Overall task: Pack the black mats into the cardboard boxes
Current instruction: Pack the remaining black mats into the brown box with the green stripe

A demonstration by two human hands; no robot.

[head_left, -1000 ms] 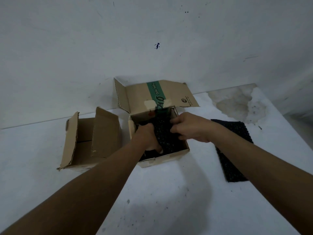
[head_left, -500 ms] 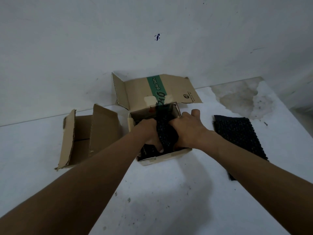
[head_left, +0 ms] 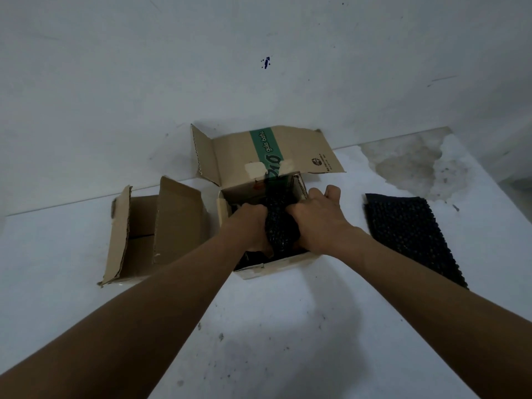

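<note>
So both hands are squeezing a black mat (head_left: 277, 223) down into the middle cardboard box (head_left: 276, 266), the one with the green stripe on its lid. The left hand (head_left: 249, 226) is gripping the mat's left side and the right hand (head_left: 315, 223) is pressing on its right side, so the mat is bunching up into a hump between them. The left fingers are curled around the mat; the right fingers are wrapped over it too, though the fingertips are hidden down in the box.

There's dark stuff already sitting lower in that box, probably more mat, but I can't make it out properly. Another black mat (head_left: 411, 234) is lying flat on the table (head_left: 288, 341) to the right of the box, apart from it. A second, empty-looking box (head_left: 149, 231) is lying just left of the middle one with its flaps open.

My read on handling: the mat is looking soft and bendy, since it's folding easily under hand pressure, and knobbly enough to give a decent grip. Probably light too. It's likely springy, so it may be wanting to pop back up once let go. I'd be holding it by the two opposite edges, folding it inward, then pushing down on the hump in the center.
</note>
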